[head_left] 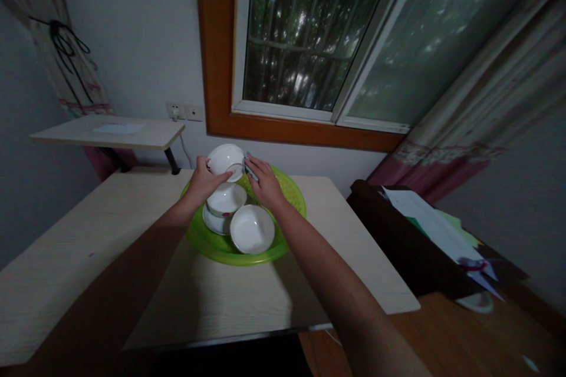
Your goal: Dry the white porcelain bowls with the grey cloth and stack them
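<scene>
My left hand (pixel 204 180) grips a white bowl (pixel 225 161) by its rim and holds it tilted above a green plastic basin (pixel 289 203). My right hand (pixel 264 179) is closed on a small grey cloth (pixel 250 168) pressed against the bowl's right edge. Below my hands, inside the basin, a second white bowl (pixel 227 198) sits on a white plate (pixel 213 222). A third white bowl (pixel 252 228) lies at the basin's front. The basin stands on a light wooden table (pixel 88 247).
A smaller raised tabletop (pixel 145 132) with a paper on it stands at the back left, under a wall socket (pixel 184 111). A window (pixel 309 41) with bars faces me. At the right, a dark piece of furniture (pixel 407 241) carries papers, beside a curtain (pixel 486 112).
</scene>
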